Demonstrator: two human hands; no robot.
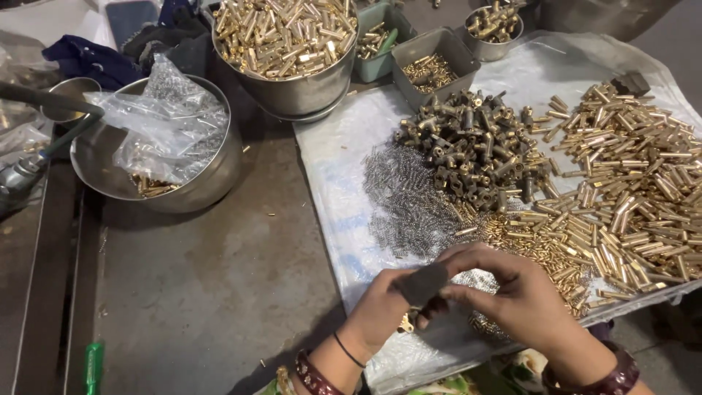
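Both hands meet low over the plastic sheet (329, 168), left hand (380, 311) and right hand (512, 292) pinching a small dark block (423, 283); a slip could scatter the springs (406, 197) just beyond.

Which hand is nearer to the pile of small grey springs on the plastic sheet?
The left hand, slightly. It is just below the pile of small grey springs. The right hand is below and further to the right, near the small brass pieces. Both pinch a dark block.
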